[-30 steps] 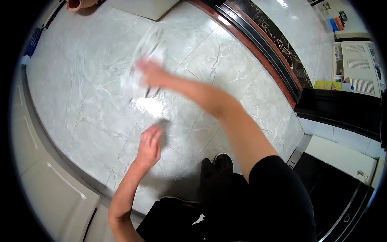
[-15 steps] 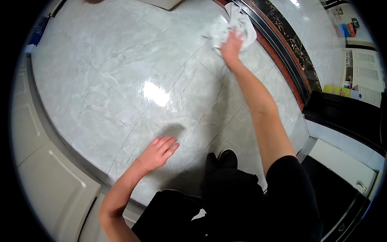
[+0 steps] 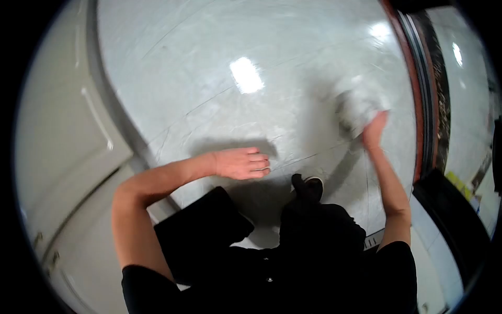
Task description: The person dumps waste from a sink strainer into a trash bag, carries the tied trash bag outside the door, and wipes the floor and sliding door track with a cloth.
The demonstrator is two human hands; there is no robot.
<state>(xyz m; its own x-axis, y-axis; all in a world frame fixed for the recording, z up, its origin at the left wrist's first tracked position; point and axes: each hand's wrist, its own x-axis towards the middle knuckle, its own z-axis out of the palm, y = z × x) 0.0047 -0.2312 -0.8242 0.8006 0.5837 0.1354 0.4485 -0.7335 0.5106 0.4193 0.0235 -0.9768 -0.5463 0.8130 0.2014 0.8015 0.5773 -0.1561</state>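
My right hand (image 3: 374, 131) grips a white cloth (image 3: 361, 99), which is bunched and smeared by motion. Under the cloth lies a shadow on the pale marble-look tile floor (image 3: 209, 78); whether it touches the tiles I cannot tell. My left hand (image 3: 241, 163) is palm down over the floor in front of my knees, its fingers stretched out and holding nothing. A dark shoe (image 3: 314, 188) of mine shows between the two hands.
Cream cabinet doors (image 3: 57, 120) run along the left side. At the right, a door track (image 3: 421, 78) with a reddish border edges the floor. A black ledge (image 3: 449, 220) stands at the lower right, with a floor grate (image 3: 373, 240) near my right arm.
My right hand has drawn the cloth back from beside the door track, closer to my body. My left hand has turned to point rightward. The camera view has turned and shifted.
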